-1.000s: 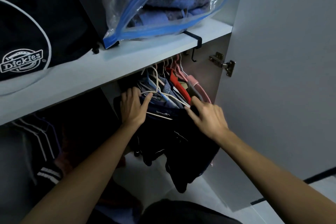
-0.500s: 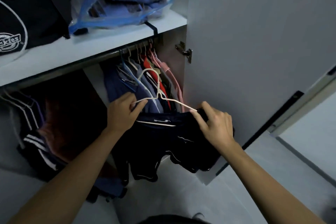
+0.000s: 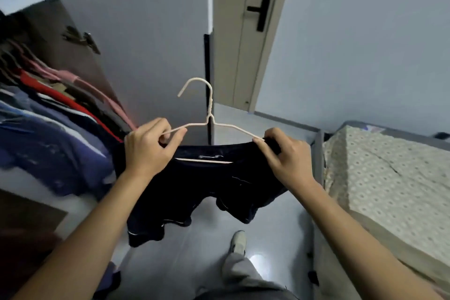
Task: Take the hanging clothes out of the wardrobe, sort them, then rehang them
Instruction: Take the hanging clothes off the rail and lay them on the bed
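A dark navy garment hangs from a white wire hanger, held in the air in front of me, clear of the wardrobe. My left hand pinches the hanger's left arm. The hanger's right end and the garment's edge are gripped together by my right hand. Several other clothes in blue, red and pink still hang inside the wardrobe at the left.
The open white wardrobe door stands behind the hanger. A room door with a black handle is beyond it. At the right is a bed with a dotted cover. My foot stands on the grey floor below.
Both hands lifted the hanger with the dark garment off the rail and out of the wardrobe. My view swung right, away from the shelf, toward the door and bed.
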Action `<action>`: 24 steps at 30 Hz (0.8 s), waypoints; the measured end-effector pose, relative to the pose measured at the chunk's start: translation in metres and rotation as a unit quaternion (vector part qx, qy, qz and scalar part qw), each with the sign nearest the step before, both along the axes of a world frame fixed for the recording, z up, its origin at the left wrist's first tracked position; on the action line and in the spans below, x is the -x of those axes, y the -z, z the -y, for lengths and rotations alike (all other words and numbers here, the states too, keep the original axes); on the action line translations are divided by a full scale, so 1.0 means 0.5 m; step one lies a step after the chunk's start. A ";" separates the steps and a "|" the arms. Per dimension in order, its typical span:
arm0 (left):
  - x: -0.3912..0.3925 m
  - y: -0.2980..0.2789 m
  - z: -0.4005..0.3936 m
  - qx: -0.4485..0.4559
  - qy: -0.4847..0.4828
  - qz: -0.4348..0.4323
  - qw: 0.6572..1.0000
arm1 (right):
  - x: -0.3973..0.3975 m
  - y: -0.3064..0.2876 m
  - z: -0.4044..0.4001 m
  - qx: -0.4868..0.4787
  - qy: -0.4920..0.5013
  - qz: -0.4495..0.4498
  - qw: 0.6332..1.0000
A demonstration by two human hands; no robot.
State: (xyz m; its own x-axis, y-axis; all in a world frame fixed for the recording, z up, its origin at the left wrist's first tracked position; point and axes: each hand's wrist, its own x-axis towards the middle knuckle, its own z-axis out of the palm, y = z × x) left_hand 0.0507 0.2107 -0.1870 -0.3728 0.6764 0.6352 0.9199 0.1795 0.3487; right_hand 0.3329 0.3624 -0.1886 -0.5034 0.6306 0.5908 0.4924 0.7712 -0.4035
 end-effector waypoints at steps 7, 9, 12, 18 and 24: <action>-0.249 0.005 -0.212 0.054 0.192 -0.014 0.980 | -0.372 0.004 -0.030 0.003 0.181 -0.015 0.983; -0.331 0.008 -0.279 0.070 0.229 -0.018 0.971 | -0.466 0.017 -0.034 0.006 0.224 -0.009 0.975; -0.469 0.014 -0.383 0.078 0.277 -0.023 0.957 | -0.601 0.040 -0.044 0.024 0.287 -0.018 0.957; -0.754 0.039 -0.564 0.084 0.401 -0.045 0.911 | -0.848 0.084 -0.031 0.073 0.415 -0.040 0.906; -0.980 0.060 -0.678 0.103 0.530 -0.042 0.841 | -0.988 0.102 0.026 0.099 0.533 -0.061 0.838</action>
State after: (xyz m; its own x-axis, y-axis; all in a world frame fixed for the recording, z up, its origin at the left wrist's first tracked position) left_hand 0.5409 0.5497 -0.2168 0.5484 0.7001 0.4572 0.6214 -0.7071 0.3374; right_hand 0.8267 0.3496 -0.2396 0.4650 0.7752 0.4276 0.8047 -0.1688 -0.5692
